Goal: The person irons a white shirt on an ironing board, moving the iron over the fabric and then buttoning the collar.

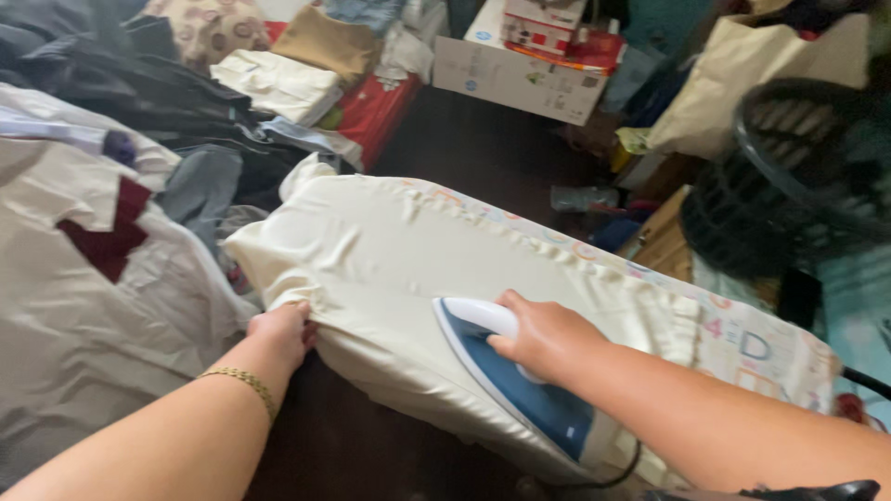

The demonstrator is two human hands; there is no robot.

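- Head view showed the right hand (541,336) wrapped tight round the white handle of a blue and white iron (509,376), pressing its flat base on a cream cloth (408,260).
- Left hand (281,332), a gold bracelet (243,381) at the wrist, pinched the cloth's near edge and pulled it taut over the board's side, seemingly to keep wrinkles out of the iron's path.
- Cream cloth lay spread along an ironing board (756,343), whose patterned cover showed only at the far edge and right end.
- To the left, a pale garment with dark red patches (83,278) lay in a loose pile.
- On the right, a dark laundry basket (798,176) stood tipped; its contents could not be made out.
- Farther back, folded clothes (278,83) sat stacked on a red surface, beside a white cardboard box (515,74) bearing smaller boxes.
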